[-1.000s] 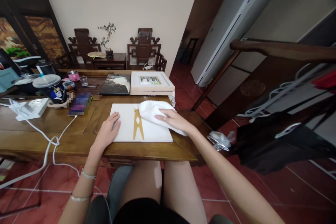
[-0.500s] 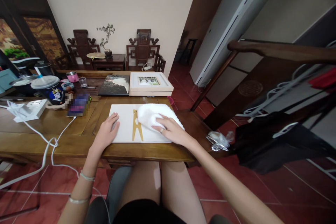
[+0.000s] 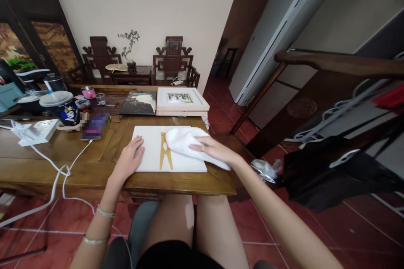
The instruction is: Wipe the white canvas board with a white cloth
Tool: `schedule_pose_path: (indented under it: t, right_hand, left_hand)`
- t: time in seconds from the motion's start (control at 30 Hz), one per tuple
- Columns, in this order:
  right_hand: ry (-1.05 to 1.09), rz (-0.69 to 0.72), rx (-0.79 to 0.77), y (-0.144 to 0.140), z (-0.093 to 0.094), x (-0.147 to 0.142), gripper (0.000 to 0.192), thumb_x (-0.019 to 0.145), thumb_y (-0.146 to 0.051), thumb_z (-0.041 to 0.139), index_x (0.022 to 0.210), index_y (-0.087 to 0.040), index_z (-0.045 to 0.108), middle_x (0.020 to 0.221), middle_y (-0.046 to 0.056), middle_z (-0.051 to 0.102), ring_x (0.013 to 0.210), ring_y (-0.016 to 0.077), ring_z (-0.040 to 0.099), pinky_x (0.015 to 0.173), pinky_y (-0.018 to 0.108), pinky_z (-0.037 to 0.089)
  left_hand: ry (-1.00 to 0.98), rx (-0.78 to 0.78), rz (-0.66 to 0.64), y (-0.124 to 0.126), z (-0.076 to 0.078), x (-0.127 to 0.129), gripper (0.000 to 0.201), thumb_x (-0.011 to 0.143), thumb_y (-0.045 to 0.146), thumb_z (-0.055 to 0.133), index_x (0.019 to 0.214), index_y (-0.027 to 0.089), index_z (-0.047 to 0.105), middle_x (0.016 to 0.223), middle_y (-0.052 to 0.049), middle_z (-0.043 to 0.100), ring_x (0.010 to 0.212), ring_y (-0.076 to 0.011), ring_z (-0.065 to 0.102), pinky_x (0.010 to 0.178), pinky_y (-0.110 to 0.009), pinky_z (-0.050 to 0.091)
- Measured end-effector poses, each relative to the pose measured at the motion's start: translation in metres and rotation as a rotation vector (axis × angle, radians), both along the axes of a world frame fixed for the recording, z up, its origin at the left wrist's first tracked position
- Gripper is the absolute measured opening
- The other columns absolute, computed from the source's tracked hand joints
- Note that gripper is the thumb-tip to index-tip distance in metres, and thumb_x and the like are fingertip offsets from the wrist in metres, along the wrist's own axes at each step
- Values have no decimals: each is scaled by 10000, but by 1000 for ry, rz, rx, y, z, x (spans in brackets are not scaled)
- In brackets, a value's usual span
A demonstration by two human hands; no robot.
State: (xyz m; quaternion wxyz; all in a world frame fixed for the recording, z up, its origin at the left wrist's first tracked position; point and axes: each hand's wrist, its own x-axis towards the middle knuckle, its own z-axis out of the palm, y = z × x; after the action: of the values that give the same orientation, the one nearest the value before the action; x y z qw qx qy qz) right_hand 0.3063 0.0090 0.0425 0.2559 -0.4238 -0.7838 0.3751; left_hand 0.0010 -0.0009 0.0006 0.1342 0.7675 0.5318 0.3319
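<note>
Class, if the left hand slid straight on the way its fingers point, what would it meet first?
The left hand would probably cross the white board it rests on, then meet the dark picture panel, though depth is hard to judge from one view.

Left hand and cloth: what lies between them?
In the head view, a bare stretch of the white board, then the yellow shape, lie between the left hand and the cloth.

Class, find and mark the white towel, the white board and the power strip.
White towel (image 3: 181,140): head view, on its folded middle.
White board (image 3: 149,154): head view, bare left part.
Power strip (image 3: 44,128): head view, socket face.
</note>
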Motion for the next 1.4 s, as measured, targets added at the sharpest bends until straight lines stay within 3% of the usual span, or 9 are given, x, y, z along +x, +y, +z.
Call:
schedule_pose_path:
  t: [0.2,0.4,0.63,0.8,1.0,1.23,1.4]
  right_hand:
    - [34,-173,223,42,-14,-26,332,844,-484,452,762,-190,580,832,34,633,827,231,547,792,333,404]
    - [-80,-190,341,15,-11,-36,306,874,-431,410,680,-217,511,739,15,577,750,205,509,807,343,390]
    - [-147,-46,241,-39,1,-20,318,880,-391,433,620,-209,455,668,3,484,754,202,509,799,327,389]
    - [-187,71,56,-54,14,4,327,859,-450,493,682,-180,547,719,2,537,729,174,509,721,266,394]
    - [-37,74,-44,-23,6,8,347,834,-488,517,800,-158,620,828,14,612,841,207,538,808,288,395]
    - [51,-110,163,35,-14,-16,338,837,-484,482,734,-172,560,805,17,598,803,204,529,783,302,381]
    - [-35,-166,303,32,-15,-28,308,871,-437,434,696,-194,508,739,4,553,753,189,508,749,290,367]
  left_hand:
    - [0,-8,-3,0,0,-1,452,891,364,405,1184,80,600,1338,-160,518,1290,-242,435,1113,-411,290]
    - [10,16,-3,1,-2,-1,445,896,362,396,1181,90,602,1332,-150,527,1280,-237,449,1107,-418,305]
    - [17,11,-1,1,0,0,465,894,365,396,1187,64,595,1333,-166,522,1281,-234,447,1109,-400,300]
    - [11,8,-6,0,0,0,472,893,364,398,1188,52,594,1334,-173,519,1283,-241,444,1108,-406,298]
    - [3,8,-4,0,0,0,454,894,358,399,1184,73,600,1337,-161,518,1284,-242,443,1105,-422,301]
    - [6,11,-4,1,-1,-1,451,894,356,408,1184,70,600,1334,-162,521,1279,-241,450,1105,-417,303]
    - [0,8,-8,2,-3,-2,459,895,358,410,1192,61,595,1339,-165,515,1286,-242,440,1111,-412,295]
